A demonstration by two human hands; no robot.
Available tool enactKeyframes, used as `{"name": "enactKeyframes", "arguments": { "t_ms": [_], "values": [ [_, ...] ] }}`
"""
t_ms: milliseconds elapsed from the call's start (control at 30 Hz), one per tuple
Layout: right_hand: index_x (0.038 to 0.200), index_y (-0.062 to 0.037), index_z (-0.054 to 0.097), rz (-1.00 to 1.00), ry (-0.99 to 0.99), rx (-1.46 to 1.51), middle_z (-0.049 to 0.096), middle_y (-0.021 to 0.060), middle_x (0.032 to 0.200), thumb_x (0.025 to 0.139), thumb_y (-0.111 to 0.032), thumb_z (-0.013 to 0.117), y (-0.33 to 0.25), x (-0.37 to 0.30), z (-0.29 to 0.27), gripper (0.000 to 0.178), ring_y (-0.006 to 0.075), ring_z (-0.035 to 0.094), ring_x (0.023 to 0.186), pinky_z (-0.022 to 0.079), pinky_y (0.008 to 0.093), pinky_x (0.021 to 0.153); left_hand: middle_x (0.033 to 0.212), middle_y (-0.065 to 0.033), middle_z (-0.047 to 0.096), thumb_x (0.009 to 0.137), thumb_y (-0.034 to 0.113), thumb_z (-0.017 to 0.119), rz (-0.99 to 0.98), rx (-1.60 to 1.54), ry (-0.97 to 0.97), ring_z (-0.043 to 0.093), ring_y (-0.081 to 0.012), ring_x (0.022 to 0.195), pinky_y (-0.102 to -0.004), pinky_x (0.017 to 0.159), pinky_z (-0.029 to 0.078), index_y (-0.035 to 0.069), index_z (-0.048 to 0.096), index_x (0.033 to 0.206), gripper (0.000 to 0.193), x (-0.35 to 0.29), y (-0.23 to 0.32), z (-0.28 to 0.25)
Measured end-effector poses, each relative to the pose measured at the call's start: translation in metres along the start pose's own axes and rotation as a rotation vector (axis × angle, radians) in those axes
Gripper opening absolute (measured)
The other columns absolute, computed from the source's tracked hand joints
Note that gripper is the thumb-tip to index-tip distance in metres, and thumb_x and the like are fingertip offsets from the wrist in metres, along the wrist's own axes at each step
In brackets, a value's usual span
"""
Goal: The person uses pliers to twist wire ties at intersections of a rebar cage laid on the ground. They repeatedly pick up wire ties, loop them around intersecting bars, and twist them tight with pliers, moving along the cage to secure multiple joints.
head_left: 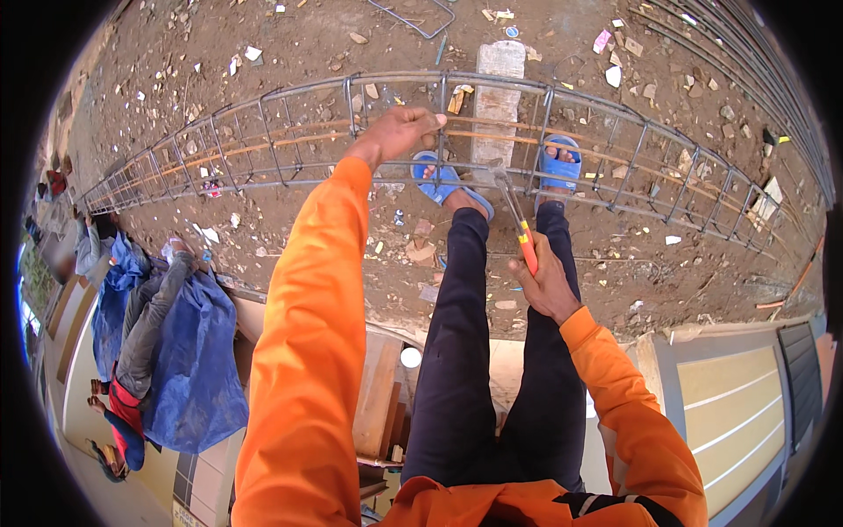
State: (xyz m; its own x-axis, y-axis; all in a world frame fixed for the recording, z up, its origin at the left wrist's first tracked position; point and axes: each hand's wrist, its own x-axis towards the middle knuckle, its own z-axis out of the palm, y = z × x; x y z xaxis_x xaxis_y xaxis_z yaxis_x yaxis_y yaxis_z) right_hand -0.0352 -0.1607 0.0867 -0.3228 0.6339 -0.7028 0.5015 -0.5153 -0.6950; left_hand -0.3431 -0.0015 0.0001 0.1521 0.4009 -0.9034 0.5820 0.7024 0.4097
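Observation:
A long rebar cage [312, 133] of dark bars and square stirrups crosses in front of me, with rusty brown rods running through it. My left hand [402, 133] reaches over it, fingers closed around a brown rod near a stirrup; the fingertips are partly hidden. My right hand [549, 279] grips what look like pincers [512, 200] by their red and yellow handles. The metal head of this tool points away from me, by the near bars of the cage between my feet. Wire at that spot is too small to make out.
A pale block [499, 110] lies under the cage. My feet in blue sandals [436, 180] are at its near bars. Loose long rods [746, 53] lie far right, a bent stirrup [413, 22] at the back. At left, a person [140, 342] is near blue tarpaulin [198, 351]. Rubble litters the dirt.

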Motion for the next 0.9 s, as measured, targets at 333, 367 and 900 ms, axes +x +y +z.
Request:
{"name": "enactKeyframes", "arguments": {
  "t_ms": [333, 367, 900],
  "values": [
    [0.107, 0.0022, 0.052, 0.068, 0.067, -0.086, 0.062, 0.0199, 0.07, 0.09, -0.044, 0.066, -0.051, 0.047, 0.002, 0.051, 0.0411, 0.065, 0.066, 0.05, 0.0462, 0.059, 0.073, -0.0058, 0.06, 0.085, 0.058, 0.065, 0.086, 0.036, 0.191, 0.052, -0.0152, 0.074, -0.0339, 0.074, 0.044, 0.004, 0.072, 0.083, 0.054, 0.008, -0.01, 0.007],
    [0.104, 0.0025, 0.053, 0.075, 0.07, -0.11, 0.061, 0.0187, 0.066, 0.089, -0.046, 0.068, -0.055, 0.049, 0.003, 0.053, 0.0408, 0.065, 0.063, 0.05, 0.046, 0.057, 0.072, -0.0053, 0.059, 0.085, 0.057, 0.066, 0.095, 0.035, 0.193, 0.051, -0.0147, 0.074, -0.0335, 0.074, 0.044, 0.004, 0.072, 0.083, 0.053, 0.007, -0.011, 0.008],
    [0.111, -0.0028, 0.054, 0.345, -0.381, 1.205, 0.03, -0.0077, 0.054, 0.078, -0.083, 0.048, 0.003, 0.0, 0.023, 0.087, 0.004, 0.029, 0.037, 0.026, 0.0205, 0.033, 0.086, -0.0201, 0.069, 0.087, 0.053, 0.056, 0.167, -0.217, 0.635, 0.061, -0.0372, 0.095, -0.0421, 0.1, 0.036, 0.005, 0.07, 0.072, 0.053, -0.007, 0.012, 0.04]
  ]
}}
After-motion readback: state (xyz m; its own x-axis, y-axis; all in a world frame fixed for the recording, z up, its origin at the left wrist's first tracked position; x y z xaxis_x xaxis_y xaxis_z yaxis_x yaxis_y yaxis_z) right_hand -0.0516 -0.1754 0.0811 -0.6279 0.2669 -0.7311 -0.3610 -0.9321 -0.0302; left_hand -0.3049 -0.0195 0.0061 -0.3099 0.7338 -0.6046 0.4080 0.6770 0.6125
